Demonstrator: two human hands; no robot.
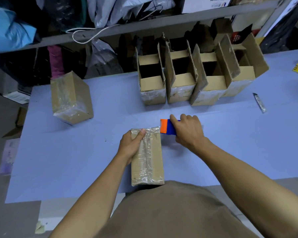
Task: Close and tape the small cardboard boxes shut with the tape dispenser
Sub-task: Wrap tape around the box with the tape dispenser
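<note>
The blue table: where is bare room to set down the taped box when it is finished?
Bare blue table lies left of the held brown cardboard box, below the sealed box lying at far left. Another patch lies right of the right hand. Crowded: the back row of open boxes.

Box [147, 157]: matt brown cardboard, glossy crinkled clear tape along top. Dispenser [168, 127]: smooth orange and blue plastic. Surface [76, 160]: matt lilac sheet. Open boxes [193, 78] at 12 o'clock: rough corrugated edges.
</note>
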